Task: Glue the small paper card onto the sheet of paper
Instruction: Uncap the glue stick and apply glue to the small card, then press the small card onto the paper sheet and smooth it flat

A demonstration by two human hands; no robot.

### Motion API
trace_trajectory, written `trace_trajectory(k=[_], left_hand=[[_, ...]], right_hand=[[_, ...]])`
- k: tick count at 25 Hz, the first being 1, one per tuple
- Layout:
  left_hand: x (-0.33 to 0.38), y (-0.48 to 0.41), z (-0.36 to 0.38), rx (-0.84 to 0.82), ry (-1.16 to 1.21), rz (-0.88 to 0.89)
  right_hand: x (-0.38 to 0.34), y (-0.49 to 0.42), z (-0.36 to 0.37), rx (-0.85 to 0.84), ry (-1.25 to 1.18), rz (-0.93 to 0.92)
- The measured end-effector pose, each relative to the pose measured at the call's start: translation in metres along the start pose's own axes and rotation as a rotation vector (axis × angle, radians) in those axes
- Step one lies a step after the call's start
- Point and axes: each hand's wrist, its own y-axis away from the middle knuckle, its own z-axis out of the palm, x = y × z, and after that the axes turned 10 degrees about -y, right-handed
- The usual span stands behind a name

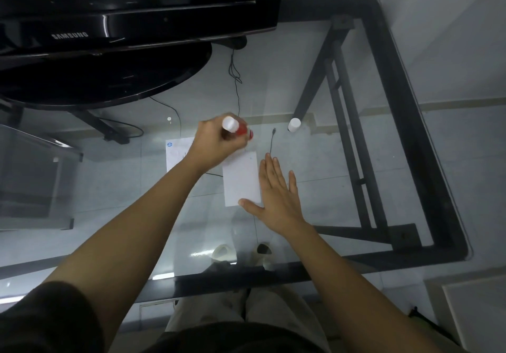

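A small white paper card (241,180) lies flat on the glass table (342,161). My right hand (276,196) rests flat and spread along the card's right edge, thumb at its near corner. My left hand (216,144) is closed around a red glue stick (238,128) with a white end, held just above the card's far left corner. The glue stick's white cap (294,124) stands apart on the glass to the far right. A printed sheet of paper (176,152) lies to the left, partly hidden by my left hand and wrist.
A black monitor (131,4) on a wide black base (104,78) stands at the back left. A thin black cable (272,141) lies on the glass beyond the card. The table's black frame (427,144) borders the right and near sides.
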Motion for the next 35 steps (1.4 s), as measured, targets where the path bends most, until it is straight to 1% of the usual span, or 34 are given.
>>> trace_trajectory(k=[1,2,3,4,5,7,8,9,11,12,13,15,16,18,20,25,29,32,35], left_hand=[[0.000,-0.001,-0.001,0.063,0.251,-0.114],[0.000,-0.001,-0.002,0.112,0.562,-0.233],[0.001,-0.002,-0.003,0.145,0.864,-0.351],[0.002,-0.002,-0.001,0.165,1.103,-0.473],[0.003,-0.003,0.000,0.172,1.248,-0.592],[0.002,-0.005,0.001,0.141,1.355,-0.763],[0.002,-0.008,0.000,0.102,1.349,-0.797],[0.002,-0.012,0.000,0.049,1.311,-0.792],[0.004,-0.022,-0.001,-0.068,1.124,-0.699],[0.007,-0.027,-0.001,-0.113,0.953,-0.620],[0.010,-0.031,0.001,-0.142,0.733,-0.524],[0.015,-0.038,0.005,-0.155,0.261,-0.317],[0.017,-0.042,0.007,-0.151,0.088,-0.212],[0.019,-0.048,0.010,-0.158,-0.086,-0.048],[0.019,-0.055,0.014,-0.181,-0.144,0.027],[0.022,-0.065,0.025,-0.201,-0.251,0.101],[0.022,-0.066,0.029,-0.219,-0.257,0.095],[0.026,-0.062,0.028,-0.256,-0.202,0.066],[0.017,-0.045,0.013,-0.192,-0.180,0.034]], right_hand=[[0.000,0.000,0.001,0.002,0.001,0.000],[0.001,0.000,0.001,0.005,0.011,-0.001],[0.001,0.000,0.002,0.007,0.024,-0.006],[0.002,0.000,0.003,0.006,0.039,-0.012],[0.002,0.000,0.003,0.001,0.052,-0.016],[0.003,-0.002,0.004,-0.007,0.069,-0.015],[0.003,-0.002,0.004,-0.010,0.074,-0.013],[0.004,-0.003,0.004,-0.011,0.077,-0.014],[0.004,-0.003,0.005,-0.021,0.082,-0.019],[0.005,-0.003,0.005,-0.026,0.083,-0.021],[0.005,-0.003,0.005,-0.030,0.083,-0.023],[0.005,-0.003,0.004,-0.032,0.082,-0.024],[0.005,-0.003,0.004,-0.031,0.084,-0.024],[0.005,-0.003,0.004,-0.032,0.087,-0.020],[0.005,-0.003,0.005,-0.034,0.084,-0.021],[0.006,-0.004,0.005,-0.029,0.090,-0.022],[0.004,-0.003,0.005,-0.030,0.101,-0.019],[0.003,-0.002,0.004,-0.038,0.095,-0.012],[0.002,0.000,0.002,-0.046,0.074,-0.009]])
